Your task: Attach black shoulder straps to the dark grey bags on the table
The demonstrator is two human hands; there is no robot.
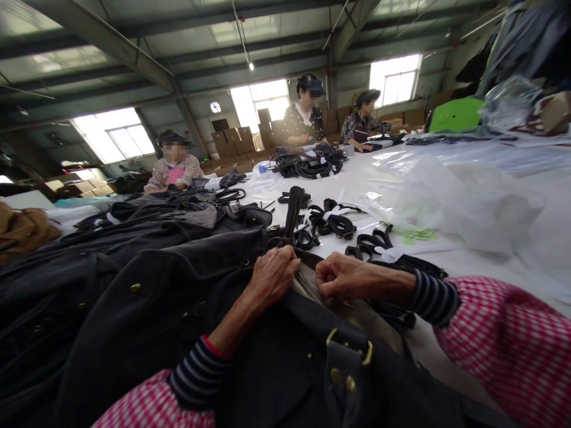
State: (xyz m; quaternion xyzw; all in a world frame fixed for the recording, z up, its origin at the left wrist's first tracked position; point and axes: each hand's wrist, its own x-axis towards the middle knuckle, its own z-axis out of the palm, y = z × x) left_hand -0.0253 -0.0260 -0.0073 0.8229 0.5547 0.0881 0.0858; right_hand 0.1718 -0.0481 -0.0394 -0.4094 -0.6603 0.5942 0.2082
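Note:
A dark canvas bag (267, 362) with brass rivets and a brass strap ring lies in front of me. Its zipped mouth is apart, and pale lining shows beside the zipper (306, 292). My left hand (275, 276) is closed on the near edge of the mouth, close to the zipper's far end. Across the opening, my right hand (341, 279) makes a fist on the other edge of the bag; its fingertips are hidden. Just beyond my left hand, a dark strap (292, 211) stands up.
More dark bags (102, 273) are piled to the left. Bundled black straps (332, 220) lie ahead on the white table (357, 172), with a bigger strap heap (310, 160) behind. Clear plastic (468, 202) covers the right side. Several people sit or stand across the table.

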